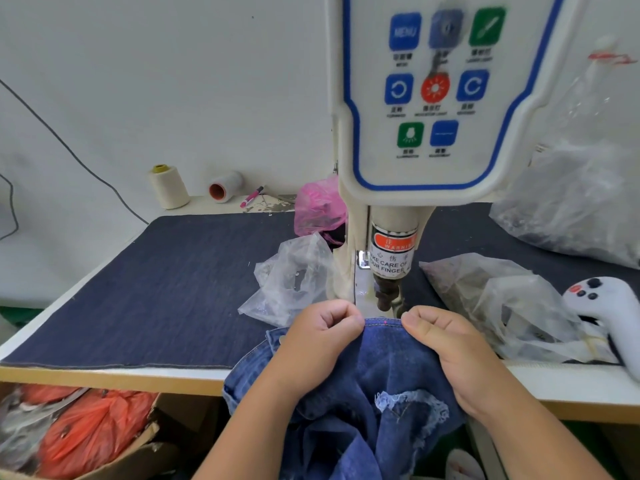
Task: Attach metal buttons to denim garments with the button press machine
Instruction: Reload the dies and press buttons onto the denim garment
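Observation:
A blue denim garment with a frayed patch hangs over the table's front edge. Its stitched top edge, marked with a small pink dot, lies just below the press head of the white button press machine. My left hand pinches that edge on the left of the mark, fingers curled. On the right of the mark my right hand pinches the same edge. Between the two hands the cloth is stretched flat. No metal button is visible under the head.
A dark denim mat covers the table. Clear plastic bags lie left of the machine, more bags right of it, a pink bag behind. A white handheld controller lies far right. Thread cones stand at the back.

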The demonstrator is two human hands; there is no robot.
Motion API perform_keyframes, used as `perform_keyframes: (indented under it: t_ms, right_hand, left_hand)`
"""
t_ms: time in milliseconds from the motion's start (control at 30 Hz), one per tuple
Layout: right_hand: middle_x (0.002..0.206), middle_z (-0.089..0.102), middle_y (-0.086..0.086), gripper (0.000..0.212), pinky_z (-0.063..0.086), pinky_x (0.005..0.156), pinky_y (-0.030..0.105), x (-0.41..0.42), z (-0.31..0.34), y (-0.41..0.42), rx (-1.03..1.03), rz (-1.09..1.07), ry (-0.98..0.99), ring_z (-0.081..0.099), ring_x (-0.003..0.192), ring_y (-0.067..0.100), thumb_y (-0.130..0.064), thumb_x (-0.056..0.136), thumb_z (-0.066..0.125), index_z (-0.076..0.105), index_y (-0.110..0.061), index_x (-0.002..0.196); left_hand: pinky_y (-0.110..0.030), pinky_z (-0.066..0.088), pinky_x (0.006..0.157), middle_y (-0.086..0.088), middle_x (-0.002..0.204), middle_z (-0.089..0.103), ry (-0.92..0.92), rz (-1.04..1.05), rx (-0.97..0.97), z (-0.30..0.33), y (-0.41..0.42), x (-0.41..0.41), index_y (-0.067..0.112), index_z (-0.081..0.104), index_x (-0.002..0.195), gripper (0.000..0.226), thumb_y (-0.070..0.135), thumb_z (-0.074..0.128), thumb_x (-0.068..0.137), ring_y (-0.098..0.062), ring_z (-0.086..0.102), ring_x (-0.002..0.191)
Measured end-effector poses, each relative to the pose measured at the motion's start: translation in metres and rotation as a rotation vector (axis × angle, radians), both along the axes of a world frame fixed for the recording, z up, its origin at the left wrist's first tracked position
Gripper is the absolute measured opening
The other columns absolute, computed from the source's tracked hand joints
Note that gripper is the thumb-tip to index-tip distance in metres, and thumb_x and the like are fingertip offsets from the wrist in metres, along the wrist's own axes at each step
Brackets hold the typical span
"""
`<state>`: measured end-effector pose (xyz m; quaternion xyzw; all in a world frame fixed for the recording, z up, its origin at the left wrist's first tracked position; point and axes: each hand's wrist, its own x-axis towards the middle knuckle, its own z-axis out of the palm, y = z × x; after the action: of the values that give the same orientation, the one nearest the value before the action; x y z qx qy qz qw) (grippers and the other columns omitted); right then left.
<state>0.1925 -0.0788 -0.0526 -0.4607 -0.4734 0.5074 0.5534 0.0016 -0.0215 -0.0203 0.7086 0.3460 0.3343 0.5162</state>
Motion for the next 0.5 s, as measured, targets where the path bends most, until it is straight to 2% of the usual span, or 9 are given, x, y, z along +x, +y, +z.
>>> perform_keyframes:
  t_ms: [167, 500]
  right_hand:
    - [0.069, 0.054, 0.01, 0.05, 0.042, 0.066, 0.033, 0.0016, -0.0017, 0.0005, 0.007, 0.015, 0.001, 0.05, 0.066, 0.02, -0.059, 0.072, 0.076, 0.057, -0.014, 0.068]
    - [0.068, 0.058, 0.008, 0.048, 0.045, 0.063, 0.031, 0.0018, -0.0007, 0.0009, 0.012, 0.014, -0.009, 0.053, 0.065, 0.017, -0.06, 0.07, 0.078, 0.06, -0.015, 0.067]
  left_hand:
    - [-0.024, 0.036, 0.061, 0.003, 0.064, 0.047, 0.003, -0.021, -0.023, 0.0005, -0.0001, -0.0006, 0.023, 0.056, 0.062, 0.022, 0.031, 0.055, 0.083, -0.01, 0.041, 0.062]
    - [-0.015, 0.036, 0.057, 0.012, 0.06, 0.045, 0.007, -0.035, 0.005, -0.0058, 0.0051, -0.0009, 0.026, 0.055, 0.061, 0.023, 0.033, 0.055, 0.083, -0.004, 0.04, 0.058]
